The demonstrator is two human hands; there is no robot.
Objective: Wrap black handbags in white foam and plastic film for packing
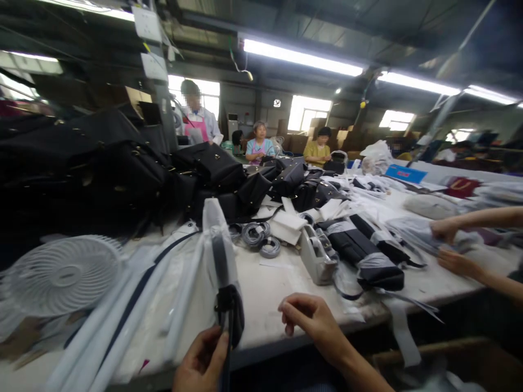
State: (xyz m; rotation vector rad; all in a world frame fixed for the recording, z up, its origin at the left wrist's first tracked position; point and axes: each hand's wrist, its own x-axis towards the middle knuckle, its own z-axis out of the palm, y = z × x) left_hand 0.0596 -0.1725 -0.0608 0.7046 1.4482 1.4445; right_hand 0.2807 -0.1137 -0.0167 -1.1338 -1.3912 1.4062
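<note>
My left hand (204, 356) pinches a dark strap (226, 354) at the table's front edge. The strap hangs down from a dark item partly wrapped in white material (219, 250), which stands upright just above the hand. To the right, my right hand (304, 316) is raised over the table edge, touching neither the strap nor the wrapped item. Its thumb and index finger are curled close together; whether something small is between them is too blurred to tell. Beyond it stands a grey tape dispenser (321, 256), with coiled rolls (256, 234) to its left.
A white fan (65, 275) and long white wrapped tubes (134, 305) lie at the left. Black bags (216, 166) are piled behind. Wrapped black bags (359, 250) lie right of the dispenser. Another person's hands (457, 261) work at the far right; more people are in the background.
</note>
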